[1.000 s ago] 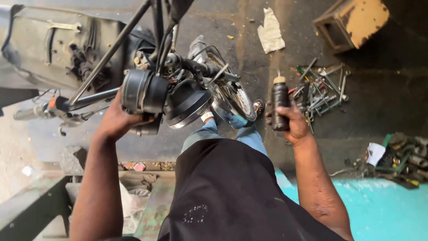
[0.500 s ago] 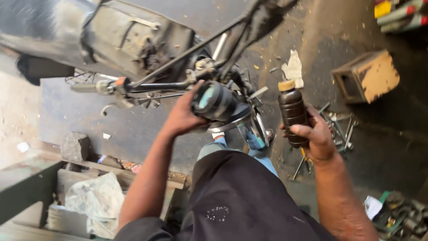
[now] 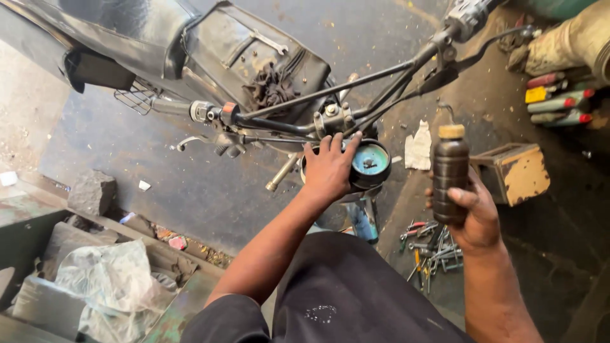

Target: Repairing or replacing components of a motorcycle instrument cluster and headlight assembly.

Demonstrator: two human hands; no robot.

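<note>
At the middle of the motorcycle's black handlebar [image 3: 298, 105], left hand [image 3: 330, 168] lies flat on the round black gauge with the teal dial face [image 3: 372, 162]: fingers spread over the housing, grip open, nothing clamped. Right hand [image 3: 473, 219] is closed tight around a dark brown plastic bottle with a tan cap [image 3: 450, 173], upright, just right of the gauge, not touching it. Versus a second ago: bottle is higher and nearer the gauge, and the left hand has gone from cupping the housing side to resting on top. My read: gauge steadied, bottle ready. Below the bottle, loose metal hand tools [image 3: 429, 248] lie on the concrete floor [image 3: 190, 184]; a worn yellowish box [image 3: 515, 173] sits right of it.
</note>
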